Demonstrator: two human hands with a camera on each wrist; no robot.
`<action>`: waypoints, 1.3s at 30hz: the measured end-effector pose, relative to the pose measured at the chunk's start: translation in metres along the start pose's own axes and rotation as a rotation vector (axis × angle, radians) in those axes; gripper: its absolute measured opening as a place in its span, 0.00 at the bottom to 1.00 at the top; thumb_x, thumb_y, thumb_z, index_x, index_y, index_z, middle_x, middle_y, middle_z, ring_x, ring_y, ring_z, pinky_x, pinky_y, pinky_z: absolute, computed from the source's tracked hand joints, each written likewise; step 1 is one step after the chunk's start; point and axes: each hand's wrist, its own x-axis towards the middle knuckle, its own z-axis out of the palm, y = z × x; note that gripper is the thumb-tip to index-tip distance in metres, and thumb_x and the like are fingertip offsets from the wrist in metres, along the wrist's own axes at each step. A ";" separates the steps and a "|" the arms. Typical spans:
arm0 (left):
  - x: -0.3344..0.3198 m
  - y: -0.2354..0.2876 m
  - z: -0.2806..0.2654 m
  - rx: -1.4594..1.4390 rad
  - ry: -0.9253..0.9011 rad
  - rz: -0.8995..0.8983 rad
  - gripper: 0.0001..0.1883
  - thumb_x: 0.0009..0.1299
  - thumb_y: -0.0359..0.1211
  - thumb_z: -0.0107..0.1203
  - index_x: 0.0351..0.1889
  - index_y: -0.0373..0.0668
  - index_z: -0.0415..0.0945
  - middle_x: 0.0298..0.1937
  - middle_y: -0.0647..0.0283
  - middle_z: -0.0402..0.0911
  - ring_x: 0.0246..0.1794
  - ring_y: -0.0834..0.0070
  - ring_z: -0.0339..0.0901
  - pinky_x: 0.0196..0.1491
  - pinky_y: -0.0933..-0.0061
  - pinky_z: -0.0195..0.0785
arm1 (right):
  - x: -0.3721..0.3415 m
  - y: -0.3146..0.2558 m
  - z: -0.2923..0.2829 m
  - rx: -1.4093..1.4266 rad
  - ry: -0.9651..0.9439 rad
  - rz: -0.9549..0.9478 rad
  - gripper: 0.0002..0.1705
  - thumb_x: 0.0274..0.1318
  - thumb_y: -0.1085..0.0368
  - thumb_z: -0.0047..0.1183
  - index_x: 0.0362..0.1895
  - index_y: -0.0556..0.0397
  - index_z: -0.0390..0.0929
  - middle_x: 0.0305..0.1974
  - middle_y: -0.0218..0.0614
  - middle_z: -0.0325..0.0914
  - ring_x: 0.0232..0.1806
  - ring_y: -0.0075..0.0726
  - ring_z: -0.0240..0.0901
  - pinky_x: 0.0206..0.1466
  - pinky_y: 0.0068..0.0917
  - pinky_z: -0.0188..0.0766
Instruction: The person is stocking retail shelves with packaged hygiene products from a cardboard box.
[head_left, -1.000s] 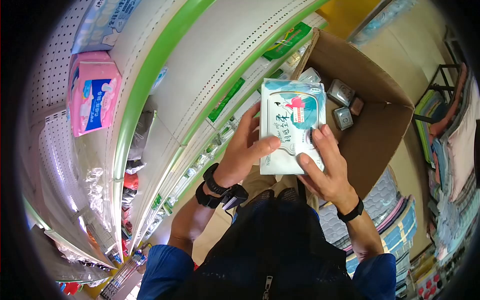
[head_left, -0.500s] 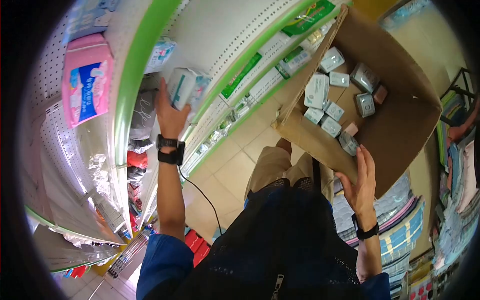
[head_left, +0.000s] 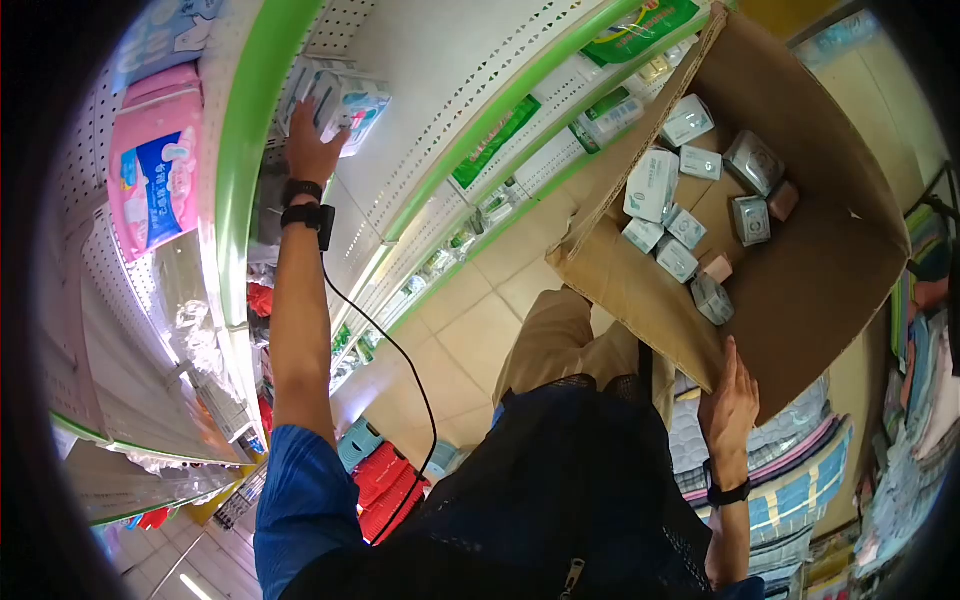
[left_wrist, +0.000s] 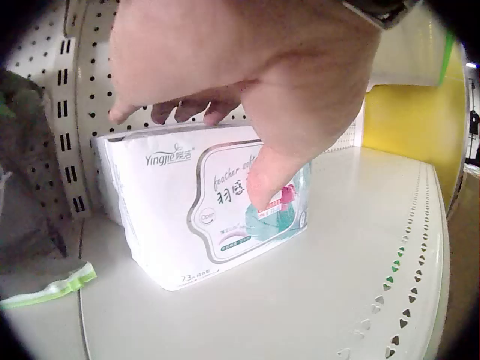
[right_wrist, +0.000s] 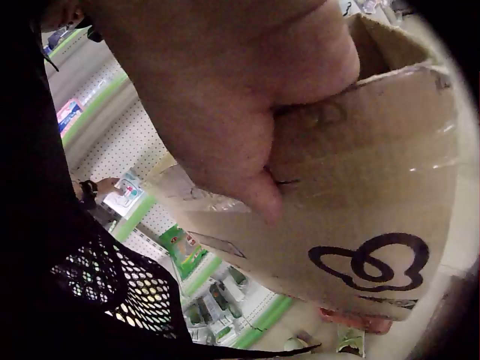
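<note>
On the upper shelf my left hand [head_left: 314, 152] grips a white pack of sanitary pads [left_wrist: 180, 217] with teal and pink print. Its thumb presses the printed front while the other fingers reach over the top to the back. The pack stands upright on the white shelf board [left_wrist: 330, 262], by the perforated back panel. Another pack shows partly behind it. My right hand [head_left: 730, 405] holds the near edge of an open cardboard box [head_left: 830, 320], thumb on the outer wall in the right wrist view, fingers over the rim. Several small boxes and wrapped packs [head_left: 652, 184] lie inside.
A pink pack of pads [head_left: 160, 170] stands on the shelf at left, beyond a green shelf edge [head_left: 262, 130]. Lower shelves hold green packs [head_left: 497, 140]. Folded textiles [head_left: 800, 490] are stacked at right. A black cable [head_left: 420, 390] hangs from my left wrist.
The pack went from between both hands to the shelf at upper left, carried by my left hand, then farther back. My right hand let go of it and took the box edge.
</note>
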 end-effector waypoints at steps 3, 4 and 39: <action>0.003 -0.007 0.008 0.119 0.051 -0.022 0.49 0.54 0.43 0.70 0.71 0.37 0.58 0.72 0.42 0.60 0.73 0.49 0.56 0.72 0.54 0.52 | 0.001 0.000 0.000 -0.023 -0.016 0.043 0.34 0.46 0.76 0.48 0.64 0.61 0.67 0.56 0.55 0.76 0.55 0.56 0.75 0.58 0.44 0.70; 0.002 -0.009 0.011 0.096 0.049 -0.075 0.51 0.54 0.47 0.71 0.71 0.37 0.57 0.73 0.42 0.58 0.74 0.47 0.54 0.73 0.53 0.50 | 0.001 -0.001 0.000 -0.016 -0.016 0.039 0.32 0.45 0.76 0.49 0.61 0.60 0.70 0.55 0.53 0.77 0.53 0.55 0.76 0.57 0.44 0.70; -0.160 0.201 0.030 -0.917 -0.297 0.024 0.42 0.65 0.53 0.63 0.68 0.32 0.63 0.68 0.41 0.67 0.71 0.53 0.63 0.71 0.62 0.55 | 0.022 0.001 -0.001 -0.132 0.288 0.189 0.10 0.56 0.59 0.57 0.43 0.42 0.80 0.37 0.40 0.84 0.39 0.53 0.80 0.39 0.46 0.76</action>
